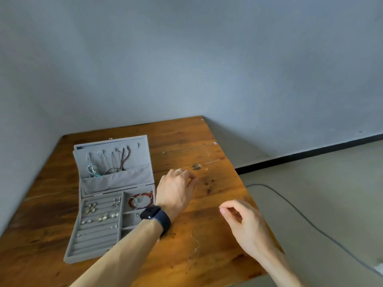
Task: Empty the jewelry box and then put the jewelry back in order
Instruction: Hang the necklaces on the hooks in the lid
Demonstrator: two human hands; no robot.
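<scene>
Grey jewelry box (97,243) open at left of wooden surface (217,183), earrings (91,207) and bracelets (142,200) inside. Left hand (176,189) curled just beside box, right hand (242,222) fingers (226,210) pinched; cannot tell if either holds anything. Thin chain (195,248) lies between forearms.

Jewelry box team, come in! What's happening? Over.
Left hand, right hand: pinched, contents too fine to tell. Grey velvet jewelry box open, not emptied. Thin silver chain loose on wooden table. Nothing blocking.

A brown wooden table (223,183) is carrying an open grey velvet jewelry box (124,180); a thin silver chain (195,248) is lying nearer the front edge.
</scene>
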